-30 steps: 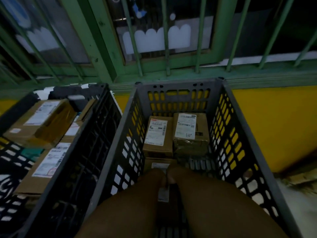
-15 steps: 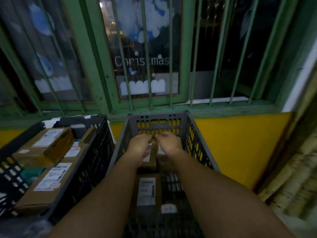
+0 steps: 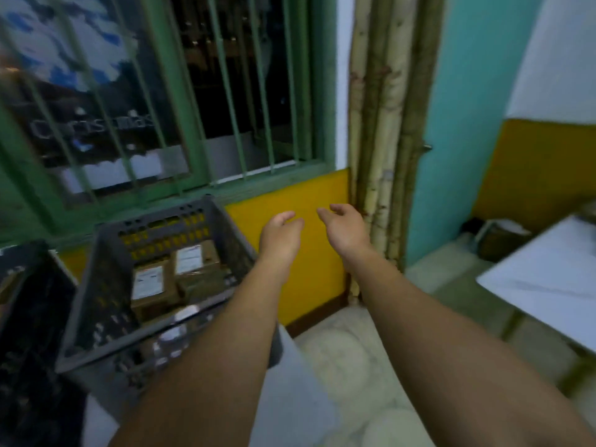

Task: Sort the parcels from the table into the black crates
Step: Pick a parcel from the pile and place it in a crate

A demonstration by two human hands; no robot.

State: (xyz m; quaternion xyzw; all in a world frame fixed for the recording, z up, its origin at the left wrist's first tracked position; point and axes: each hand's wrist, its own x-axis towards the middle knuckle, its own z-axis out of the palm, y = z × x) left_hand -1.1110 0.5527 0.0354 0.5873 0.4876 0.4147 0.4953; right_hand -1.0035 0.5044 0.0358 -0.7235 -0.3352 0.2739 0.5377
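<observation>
Both hands are in the air in front of the yellow wall (image 3: 287, 227), to the right of the grey crate (image 3: 106, 285). The left hand (image 3: 280, 235) and the right hand (image 3: 346, 227) hold nothing; each grip is wide, with fingers loosely bent. Two brown parcels (image 3: 151, 285) with white labels lie side by side inside the crate. A white table (image 3: 548, 279) stands at the right.

Blurred white lettering on the window pane (image 3: 93, 127), left of the frame, reads roughly "Christmas"; the parcel labels (image 3: 149, 281) stay illegible.
</observation>
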